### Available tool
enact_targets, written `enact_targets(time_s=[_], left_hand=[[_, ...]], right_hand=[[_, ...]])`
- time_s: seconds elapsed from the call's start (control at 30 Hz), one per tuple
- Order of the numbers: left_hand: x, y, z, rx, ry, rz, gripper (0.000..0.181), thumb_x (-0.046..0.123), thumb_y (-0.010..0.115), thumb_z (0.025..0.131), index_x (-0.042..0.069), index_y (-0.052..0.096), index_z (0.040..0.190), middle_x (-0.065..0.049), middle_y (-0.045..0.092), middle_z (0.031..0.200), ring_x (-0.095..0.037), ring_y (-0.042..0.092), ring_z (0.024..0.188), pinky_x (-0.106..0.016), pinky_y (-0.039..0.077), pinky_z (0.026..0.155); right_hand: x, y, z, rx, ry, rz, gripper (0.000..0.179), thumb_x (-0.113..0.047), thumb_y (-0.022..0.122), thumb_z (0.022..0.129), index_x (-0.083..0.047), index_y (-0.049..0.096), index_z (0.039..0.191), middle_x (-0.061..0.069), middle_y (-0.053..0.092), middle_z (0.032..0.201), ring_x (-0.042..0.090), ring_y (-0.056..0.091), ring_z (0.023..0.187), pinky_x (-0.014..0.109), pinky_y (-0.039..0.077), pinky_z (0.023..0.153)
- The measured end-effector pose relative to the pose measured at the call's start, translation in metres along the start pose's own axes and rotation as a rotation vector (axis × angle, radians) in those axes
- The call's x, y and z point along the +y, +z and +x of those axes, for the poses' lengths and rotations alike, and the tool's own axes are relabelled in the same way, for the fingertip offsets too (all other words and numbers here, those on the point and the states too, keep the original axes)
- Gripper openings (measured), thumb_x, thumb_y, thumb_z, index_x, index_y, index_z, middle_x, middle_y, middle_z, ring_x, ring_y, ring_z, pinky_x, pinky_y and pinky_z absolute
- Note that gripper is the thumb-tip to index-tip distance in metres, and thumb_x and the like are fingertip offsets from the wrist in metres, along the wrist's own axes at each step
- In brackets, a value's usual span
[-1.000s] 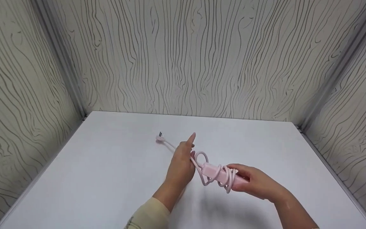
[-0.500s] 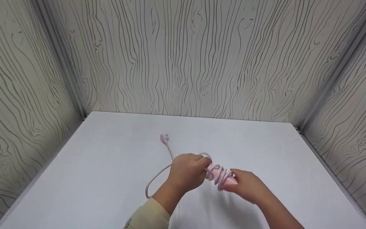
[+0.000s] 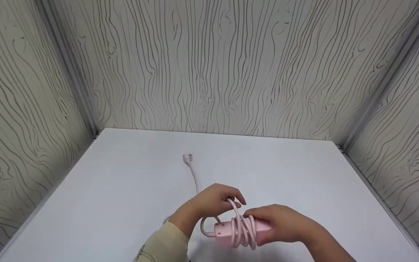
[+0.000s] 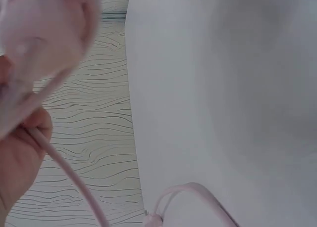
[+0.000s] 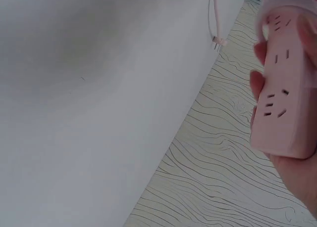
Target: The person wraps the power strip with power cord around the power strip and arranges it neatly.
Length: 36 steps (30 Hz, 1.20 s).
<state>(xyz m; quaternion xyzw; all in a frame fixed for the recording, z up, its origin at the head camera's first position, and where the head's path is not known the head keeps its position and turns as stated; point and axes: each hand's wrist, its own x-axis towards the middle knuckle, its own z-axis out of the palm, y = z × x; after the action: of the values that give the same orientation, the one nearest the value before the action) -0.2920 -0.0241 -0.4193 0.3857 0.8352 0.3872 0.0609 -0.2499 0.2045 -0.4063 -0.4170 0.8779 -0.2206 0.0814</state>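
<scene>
In the head view, a pink power strip [image 3: 224, 230] is held over the near part of the white table, with several turns of its own pale pink cord [image 3: 245, 233] around its middle. My right hand [image 3: 286, 222] grips the strip's right end; the right wrist view shows the sockets on the strip [image 5: 285, 91] facing the camera. Just above and left of it, my left hand [image 3: 213, 200] holds a stretch of cord running to the windings. The left wrist view shows cord [image 4: 72, 175] passing through the fingers. The plug [image 3: 187, 158] lies farther back, prongs pointing right.
A white table [image 3: 140, 156] fills the lower head view. Wood-grain patterned panels [image 3: 209, 72] enclose its back and both sides, with grey metal posts [image 3: 69, 69] at the corners. A loose loop of cord [image 4: 198, 187] lies on the table near the plug.
The strip has come nearer to me and slightly left, with its cord windings bunched together. My left hand went from extended fingers to holding the cord. The plug turned, its prongs now pointing right.
</scene>
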Motion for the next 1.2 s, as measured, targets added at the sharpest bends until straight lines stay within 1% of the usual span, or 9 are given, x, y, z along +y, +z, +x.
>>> enact_targets(time_s=[0.1,0.2,0.3,0.4,0.53,0.67,0.73,0.9,1.2], left_hand=[[-0.003,0.004,0.0,-0.069,0.03,-0.187,0.022,0.002,0.054,0.086,0.014,0.069,0.096,0.009,0.066,0.09,0.003,0.055,0.08,-0.017,0.045,0.076],[-0.002,0.011,0.0,-0.051,0.02,-0.291,0.016,0.009,0.055,0.089,0.01,0.069,0.095,0.005,0.067,0.091,0.001,0.055,0.081,-0.019,0.045,0.078],[0.001,0.019,-0.002,0.065,-0.003,-0.336,0.018,0.017,0.053,0.091,0.009,0.068,0.098,0.001,0.068,0.092,0.0,0.055,0.08,-0.019,0.045,0.077],[0.0,0.028,-0.004,0.211,0.009,-0.261,0.019,0.016,0.05,0.092,0.011,0.063,0.104,-0.002,0.065,0.084,-0.002,0.054,0.073,-0.019,0.045,0.071],[-0.007,0.045,-0.007,0.331,-0.03,0.117,0.021,0.015,0.055,0.088,0.014,0.056,0.108,0.001,0.061,0.083,-0.007,0.056,0.072,-0.02,0.046,0.067],[-0.009,0.058,-0.008,0.3,-0.146,0.369,0.013,0.024,0.055,0.089,0.017,0.056,0.1,0.008,0.056,0.075,-0.006,0.053,0.065,-0.023,0.044,0.059],[-0.006,0.061,-0.008,0.28,-0.181,0.374,0.012,0.027,0.054,0.09,0.019,0.054,0.098,0.01,0.053,0.067,-0.004,0.047,0.057,-0.022,0.041,0.052],[0.002,0.064,-0.01,0.252,-0.142,0.455,0.019,0.026,0.054,0.09,0.021,0.05,0.108,0.011,0.061,0.074,-0.001,0.053,0.059,-0.022,0.043,0.052],[0.008,0.058,-0.015,0.226,-0.148,0.546,0.007,0.024,0.052,0.09,0.019,0.055,0.091,0.007,0.059,0.066,-0.007,0.052,0.054,-0.027,0.04,0.047]], right_hand=[[-0.002,-0.001,0.0,-0.015,-0.116,0.158,0.043,-0.034,0.071,0.077,-0.027,0.056,0.117,-0.013,0.06,0.104,0.002,0.052,0.083,0.022,0.046,0.069],[-0.004,-0.002,0.002,-0.019,-0.199,0.297,0.043,-0.027,0.071,0.079,-0.02,0.055,0.118,-0.006,0.06,0.107,0.004,0.054,0.086,0.023,0.048,0.071],[-0.004,-0.002,0.004,0.013,-0.227,0.367,0.045,-0.019,0.071,0.079,-0.017,0.054,0.12,-0.002,0.06,0.109,0.006,0.054,0.09,0.025,0.048,0.075],[-0.003,-0.002,0.003,0.072,-0.206,0.392,0.045,-0.014,0.069,0.08,-0.015,0.052,0.121,0.0,0.06,0.109,0.008,0.053,0.089,0.026,0.048,0.074],[-0.007,-0.001,0.004,0.2,-0.107,0.432,0.046,-0.013,0.07,0.079,-0.013,0.052,0.121,0.002,0.06,0.109,0.009,0.054,0.088,0.027,0.048,0.073],[-0.013,-0.004,0.01,0.367,0.102,0.453,0.047,-0.02,0.072,0.078,-0.014,0.049,0.118,0.001,0.062,0.105,0.013,0.056,0.088,0.028,0.048,0.073],[-0.016,-0.007,0.014,0.442,0.224,0.456,0.049,-0.022,0.073,0.077,-0.015,0.045,0.118,0.0,0.064,0.104,0.016,0.056,0.086,0.029,0.048,0.072],[-0.018,-0.009,0.02,0.561,0.459,0.463,0.058,-0.027,0.074,0.076,-0.013,0.039,0.119,0.0,0.065,0.105,0.018,0.058,0.081,0.032,0.046,0.07],[-0.014,-0.004,0.023,0.559,0.658,0.31,0.072,-0.045,0.073,0.073,-0.011,0.039,0.128,0.001,0.065,0.099,0.015,0.056,0.076,0.03,0.043,0.064]])
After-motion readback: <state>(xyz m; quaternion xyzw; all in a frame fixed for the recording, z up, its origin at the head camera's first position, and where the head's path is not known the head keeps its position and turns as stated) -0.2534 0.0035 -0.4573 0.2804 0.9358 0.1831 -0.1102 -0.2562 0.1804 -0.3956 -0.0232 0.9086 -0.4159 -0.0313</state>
